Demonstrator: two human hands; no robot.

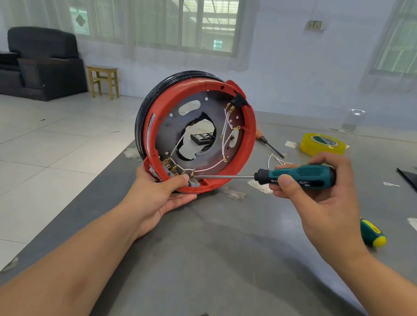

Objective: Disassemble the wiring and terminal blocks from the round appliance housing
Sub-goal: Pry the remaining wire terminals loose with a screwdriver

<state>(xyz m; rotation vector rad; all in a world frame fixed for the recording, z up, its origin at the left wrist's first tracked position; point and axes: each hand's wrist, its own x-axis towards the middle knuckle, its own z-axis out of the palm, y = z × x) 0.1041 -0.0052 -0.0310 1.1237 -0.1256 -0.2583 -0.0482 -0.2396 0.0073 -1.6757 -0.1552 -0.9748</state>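
Grey bench (252, 283) nearest; a second screwdriver (373, 234) lies right of the right wrist. Left hand (164, 195) palm-up grips the lower rim of the red housing (246, 147), held on edge, thumb on a terminal block (174, 170). Right hand (321, 196) clamps the teal screwdriver (303, 176), tip at white wiring (208, 169). Yellow tape roll (321, 145) beyond; armchair (39, 61), stool (103, 80) far left.

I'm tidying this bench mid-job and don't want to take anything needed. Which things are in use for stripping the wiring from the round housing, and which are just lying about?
In use:
- round housing, tilted on edge, held by the left hand
- white wires inside it
- teal screwdriver in the right hand, tip at the lower terminals

Lying about:
- yellow tape roll
- green-and-yellow screwdriver
- orange-handled tool
- loose wire piece
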